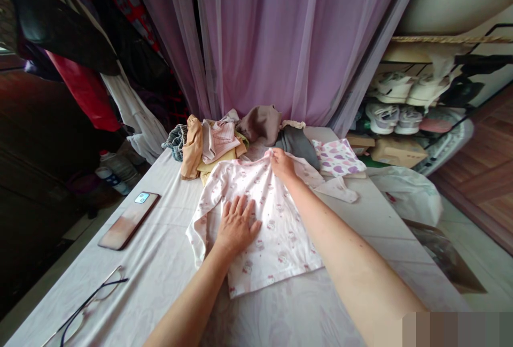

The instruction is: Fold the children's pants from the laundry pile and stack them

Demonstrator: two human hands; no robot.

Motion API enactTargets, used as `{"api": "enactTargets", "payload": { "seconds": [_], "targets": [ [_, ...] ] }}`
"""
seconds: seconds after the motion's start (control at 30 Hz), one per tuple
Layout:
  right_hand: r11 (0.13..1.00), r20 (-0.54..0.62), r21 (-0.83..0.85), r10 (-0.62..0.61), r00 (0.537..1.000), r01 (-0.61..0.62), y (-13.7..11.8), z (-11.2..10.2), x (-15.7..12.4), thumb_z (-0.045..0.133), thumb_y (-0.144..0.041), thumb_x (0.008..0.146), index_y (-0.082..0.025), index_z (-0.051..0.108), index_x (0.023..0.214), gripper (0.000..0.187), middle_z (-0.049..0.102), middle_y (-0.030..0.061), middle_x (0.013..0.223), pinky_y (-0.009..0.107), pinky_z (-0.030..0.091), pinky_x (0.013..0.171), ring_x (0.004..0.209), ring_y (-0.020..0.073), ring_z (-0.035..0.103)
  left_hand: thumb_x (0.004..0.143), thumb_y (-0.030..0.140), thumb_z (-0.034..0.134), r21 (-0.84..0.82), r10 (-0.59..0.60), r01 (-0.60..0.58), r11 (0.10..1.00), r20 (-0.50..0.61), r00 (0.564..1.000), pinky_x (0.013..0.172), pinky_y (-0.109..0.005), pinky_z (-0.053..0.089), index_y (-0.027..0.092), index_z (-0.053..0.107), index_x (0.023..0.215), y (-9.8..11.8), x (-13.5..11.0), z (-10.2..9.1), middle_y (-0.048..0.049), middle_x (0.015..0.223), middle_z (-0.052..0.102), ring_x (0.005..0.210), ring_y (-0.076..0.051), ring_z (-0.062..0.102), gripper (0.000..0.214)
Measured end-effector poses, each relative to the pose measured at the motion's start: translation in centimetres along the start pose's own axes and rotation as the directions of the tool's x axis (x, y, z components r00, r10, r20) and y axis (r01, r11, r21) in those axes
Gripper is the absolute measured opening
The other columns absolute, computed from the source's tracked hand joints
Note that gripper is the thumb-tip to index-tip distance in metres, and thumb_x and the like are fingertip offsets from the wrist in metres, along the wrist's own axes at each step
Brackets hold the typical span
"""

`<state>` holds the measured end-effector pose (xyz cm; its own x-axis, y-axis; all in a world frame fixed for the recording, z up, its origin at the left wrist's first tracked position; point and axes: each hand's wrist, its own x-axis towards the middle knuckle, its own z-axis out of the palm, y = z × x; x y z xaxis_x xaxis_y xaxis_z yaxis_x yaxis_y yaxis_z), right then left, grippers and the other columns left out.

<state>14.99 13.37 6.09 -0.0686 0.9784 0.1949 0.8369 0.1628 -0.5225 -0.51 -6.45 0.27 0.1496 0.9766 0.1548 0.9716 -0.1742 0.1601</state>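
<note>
A small white long-sleeved top with a pink print (276, 229) lies spread flat on the white-covered table (160, 261). My left hand (237, 225) rests flat on its left half, fingers stretched out. My right hand (281, 164) is at the top's neckline, fingers closed in a pinch on the fabric. Behind the top sits a heap of crumpled clothes (232, 138) in tan, pink, grey and brown.
A phone (129, 220) lies on the table's left side, glasses (86, 304) near the front left edge. A folded heart-print cloth (339, 157) sits at the right. A purple curtain (288, 37) hangs behind. Shoes on a rack (396, 106) stand at right, hanging clothes (80, 58) at left.
</note>
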Motion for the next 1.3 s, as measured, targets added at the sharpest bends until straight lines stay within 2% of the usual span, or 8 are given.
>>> {"api": "enactTargets", "payload": {
  "seconds": [0.17,0.27,0.4,0.6,0.8,1.07,1.17,1.3],
  "targets": [
    [0.992,-0.04,0.083,-0.093,0.995,0.096,0.4,0.8,-1.8,0.041,-0.013,0.085,-0.011,0.046,0.14,0.055,0.058,0.0144,0.136,0.035,0.043,0.102,0.12,0.0229,0.056,0.092,0.054,0.044,0.01,-0.002,0.002,1.0,-0.001,1.0,0.118,-0.051,0.021,0.025,0.041,0.146,0.0,0.0,0.0,-0.0089,0.155,0.037,0.144,-0.03,0.029,0.061],
    [0.966,-0.071,0.058,-0.247,0.966,0.251,0.7,1.2,-5.5,0.035,-0.018,0.091,-0.011,0.052,0.134,0.048,0.058,0.0141,0.135,0.034,0.039,0.107,0.126,0.0209,0.052,0.092,0.055,0.044,0.017,-0.011,0.011,1.0,0.006,1.0,0.118,-0.052,0.021,0.024,0.041,0.145,0.1,0.0,-0.1,-0.0096,0.155,0.037,0.145,-0.031,0.028,0.062],
    [0.902,0.074,-0.071,-0.422,0.904,0.427,1.7,1.8,-11.5,0.038,-0.03,0.096,-0.016,0.051,0.137,0.046,0.05,0.0126,0.145,0.039,0.033,0.111,0.134,0.022,0.044,0.092,0.055,0.044,0.02,-0.013,0.013,1.0,0.014,1.0,0.117,-0.052,0.022,0.024,0.041,0.146,0.2,0.2,-0.3,-0.0099,0.155,0.037,0.144,-0.032,0.029,0.062],
    [0.892,0.183,-0.361,-0.219,0.958,0.273,4.7,0.3,-14.9,0.038,-0.04,0.098,-0.019,0.041,0.146,0.053,0.04,0.0136,0.152,0.045,0.026,0.113,0.14,0.0249,0.035,0.093,0.053,0.043,0.03,-0.022,0.02,0.999,0.053,0.998,0.117,-0.053,0.022,0.023,0.043,0.145,0.4,0.4,-0.8,-0.0108,0.155,0.037,0.144,-0.033,0.029,0.06],
    [0.887,0.191,-0.414,-0.137,0.972,0.207,7.7,-2.1,-15.1,0.036,-0.037,0.099,-0.022,0.046,0.142,0.046,0.04,0.0093,0.153,0.044,0.026,0.113,0.141,0.0222,0.034,0.095,0.05,0.043,-0.018,0.023,-0.023,1.0,0.031,0.999,0.118,-0.052,0.023,0.023,0.045,0.143,-0.4,0.4,-0.5,-0.0101,0.154,0.038,0.144,-0.031,0.031,0.056],
    [0.878,-0.117,-0.453,0.116,0.986,-0.157,9.9,-5.1,-19.5,0.046,-0.039,0.094,-0.016,0.065,0.117,0.038,0.068,0.0152,0.112,0.037,0.044,0.087,0.104,0.0285,0.06,0.094,0.053,0.045,-0.126,0.237,-0.229,0.965,0.06,0.97,0.118,-0.051,0.024,0.026,0.05,0.14,-1.6,-3.3,-1.4,-0.0065,0.15,0.046,0.143,-0.027,0.034,0.054],
    [0.858,-0.08,-0.485,0.145,0.986,-0.166,10.5,-5.9,-19.9,0.048,-0.041,0.093,-0.019,0.07,0.094,0.031,0.07,0.0124,0.098,0.036,0.044,0.081,0.095,0.028,0.062,0.091,0.06,0.047,-0.1,0.28,-0.271,0.957,0.089,0.956,0.118,-0.052,0.023,0.026,0.047,0.143,-1.4,-4.5,-1.8,-0.007,0.153,0.041,0.143,-0.029,0.032,0.061],
    [0.853,-0.103,-0.46,0.225,0.969,-0.247,11.2,-6.3,-19.2,0.041,-0.038,0.097,-0.019,0.069,0.095,0.034,0.07,0.0129,0.096,0.033,0.045,0.073,0.089,0.0257,0.065,0.088,0.064,0.048,-0.067,0.291,-0.285,0.956,0.101,0.951,0.118,-0.052,0.021,0.028,0.044,0.145,-1.1,-4.6,-1.8,-0.008,0.155,0.038,0.144,-0.03,0.031,0.068]
  ]
}}
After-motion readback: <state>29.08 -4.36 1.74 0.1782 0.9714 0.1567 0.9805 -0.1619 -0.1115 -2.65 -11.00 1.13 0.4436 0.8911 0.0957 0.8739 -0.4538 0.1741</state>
